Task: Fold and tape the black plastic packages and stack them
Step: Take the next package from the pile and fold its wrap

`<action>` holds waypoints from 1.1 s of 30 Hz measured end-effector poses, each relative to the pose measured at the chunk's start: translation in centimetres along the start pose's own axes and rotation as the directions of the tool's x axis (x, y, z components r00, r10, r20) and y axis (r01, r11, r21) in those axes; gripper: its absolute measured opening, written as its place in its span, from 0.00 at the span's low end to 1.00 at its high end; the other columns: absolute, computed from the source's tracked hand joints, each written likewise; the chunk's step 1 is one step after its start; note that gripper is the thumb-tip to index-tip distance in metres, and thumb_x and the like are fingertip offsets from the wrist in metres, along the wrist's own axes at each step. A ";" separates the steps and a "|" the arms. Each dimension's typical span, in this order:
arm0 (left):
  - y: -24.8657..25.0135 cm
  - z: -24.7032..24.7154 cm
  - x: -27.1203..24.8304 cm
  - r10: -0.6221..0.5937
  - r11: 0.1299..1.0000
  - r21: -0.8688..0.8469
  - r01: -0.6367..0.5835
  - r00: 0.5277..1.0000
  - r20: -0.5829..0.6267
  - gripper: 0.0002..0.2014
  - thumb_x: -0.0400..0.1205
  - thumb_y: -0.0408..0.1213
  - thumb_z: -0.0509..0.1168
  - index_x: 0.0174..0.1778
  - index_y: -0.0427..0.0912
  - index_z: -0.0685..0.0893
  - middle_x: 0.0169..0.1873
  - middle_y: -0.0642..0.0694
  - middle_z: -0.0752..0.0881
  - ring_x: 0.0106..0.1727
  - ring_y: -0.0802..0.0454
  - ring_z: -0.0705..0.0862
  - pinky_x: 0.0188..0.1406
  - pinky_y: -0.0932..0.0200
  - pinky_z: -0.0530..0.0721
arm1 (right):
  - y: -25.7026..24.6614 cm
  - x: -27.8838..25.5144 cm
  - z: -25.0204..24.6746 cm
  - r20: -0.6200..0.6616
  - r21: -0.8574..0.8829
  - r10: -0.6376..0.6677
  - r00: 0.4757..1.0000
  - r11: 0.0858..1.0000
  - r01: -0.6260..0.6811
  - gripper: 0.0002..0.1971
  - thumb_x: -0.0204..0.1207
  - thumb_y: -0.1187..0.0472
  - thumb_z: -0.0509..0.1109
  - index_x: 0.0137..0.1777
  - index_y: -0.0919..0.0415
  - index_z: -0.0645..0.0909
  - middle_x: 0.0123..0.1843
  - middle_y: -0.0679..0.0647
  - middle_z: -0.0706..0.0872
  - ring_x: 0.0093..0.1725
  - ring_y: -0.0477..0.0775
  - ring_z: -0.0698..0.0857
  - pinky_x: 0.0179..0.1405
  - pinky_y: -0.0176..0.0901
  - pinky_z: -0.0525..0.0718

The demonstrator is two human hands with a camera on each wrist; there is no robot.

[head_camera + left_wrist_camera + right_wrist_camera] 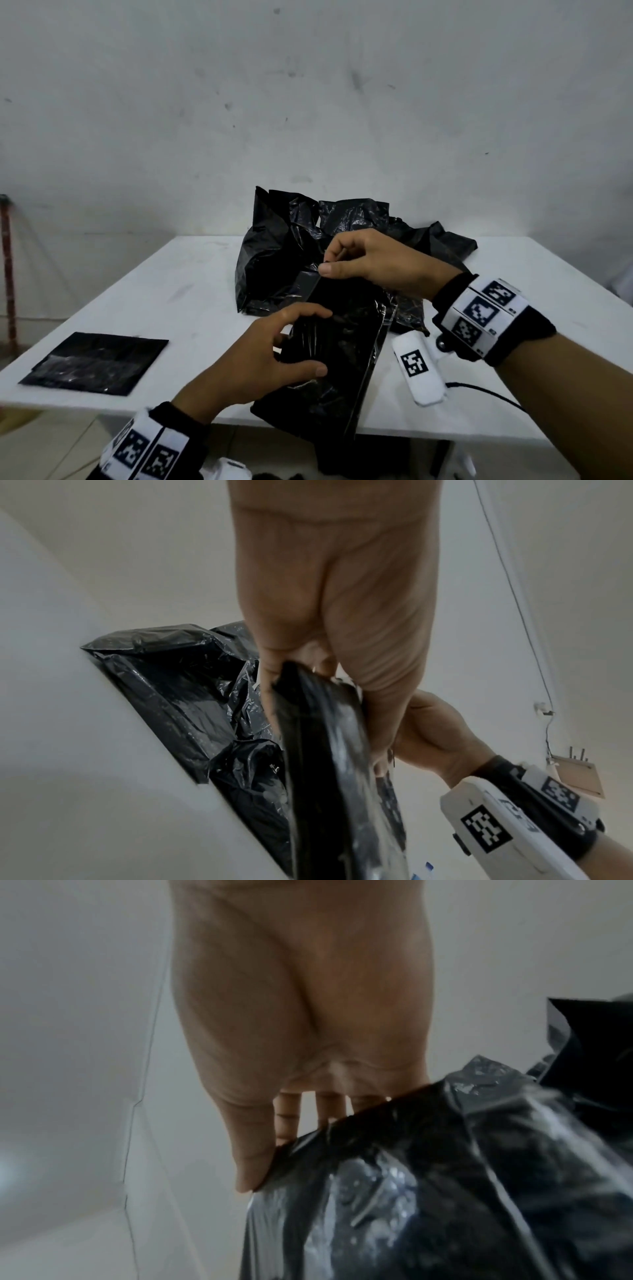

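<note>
I hold one long black plastic package [337,356] above the near edge of the white table [178,284]. My left hand [274,356] grips its left side, thumb on top and fingers wrapped round the edge. My right hand [359,260] pinches the package's far top edge between thumb and forefinger. In the left wrist view the package [329,764] runs down from my left hand [329,642]. The right wrist view shows my right hand [294,1069] at the edge of the shiny black plastic [428,1177]. A flat folded black package [96,363] lies at the table's near left.
A heap of crumpled black plastic packages [308,240] sits at the table's middle back, behind my hands. A white wall [308,102] rises behind the table. A red pole [8,274] stands at the far left. Bare tabletop shows left of the heap.
</note>
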State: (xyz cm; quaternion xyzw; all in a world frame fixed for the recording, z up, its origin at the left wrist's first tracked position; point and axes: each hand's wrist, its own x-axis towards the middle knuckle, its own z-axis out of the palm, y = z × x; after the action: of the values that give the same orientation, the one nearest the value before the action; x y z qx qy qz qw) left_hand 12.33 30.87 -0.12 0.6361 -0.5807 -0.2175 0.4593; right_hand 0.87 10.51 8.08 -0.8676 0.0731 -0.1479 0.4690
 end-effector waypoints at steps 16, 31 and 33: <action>-1.4 -0.2 -1.0 -0.019 0.973 -0.230 -0.014 0.990 -0.142 0.31 0.69 0.33 0.82 0.64 0.65 0.84 0.62 0.50 0.88 0.62 0.46 0.90 0.54 0.53 0.91 | 3.6 -3.0 -0.6 0.020 0.329 0.127 0.992 0.936 -0.127 0.18 0.70 0.59 0.79 0.60 0.62 0.85 0.44 0.59 0.89 0.42 0.52 0.90 0.38 0.44 0.90; -1.7 -0.8 -1.1 -0.042 0.949 -0.313 -0.032 0.974 -0.225 0.31 0.68 0.30 0.82 0.65 0.61 0.85 0.60 0.46 0.90 0.58 0.42 0.91 0.51 0.54 0.91 | 4.4 -3.8 1.0 -0.140 0.648 0.158 0.977 0.761 -0.030 0.16 0.75 0.53 0.71 0.58 0.61 0.80 0.47 0.54 0.90 0.42 0.53 0.90 0.44 0.48 0.91; -1.6 -0.6 -1.0 -0.049 0.957 -0.288 -0.023 0.970 -0.239 0.31 0.68 0.32 0.82 0.65 0.61 0.85 0.60 0.48 0.89 0.60 0.44 0.90 0.52 0.54 0.91 | 4.0 -3.7 1.8 -0.122 0.595 0.174 0.977 0.801 -0.068 0.21 0.74 0.48 0.73 0.65 0.54 0.76 0.49 0.51 0.90 0.44 0.55 0.90 0.46 0.53 0.91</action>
State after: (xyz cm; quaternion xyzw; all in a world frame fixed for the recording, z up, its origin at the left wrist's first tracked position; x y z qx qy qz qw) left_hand 13.44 31.86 -1.43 0.5878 -0.4778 -0.2233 0.6135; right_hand -1.95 10.72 3.05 -0.6579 0.1191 -0.2068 0.7143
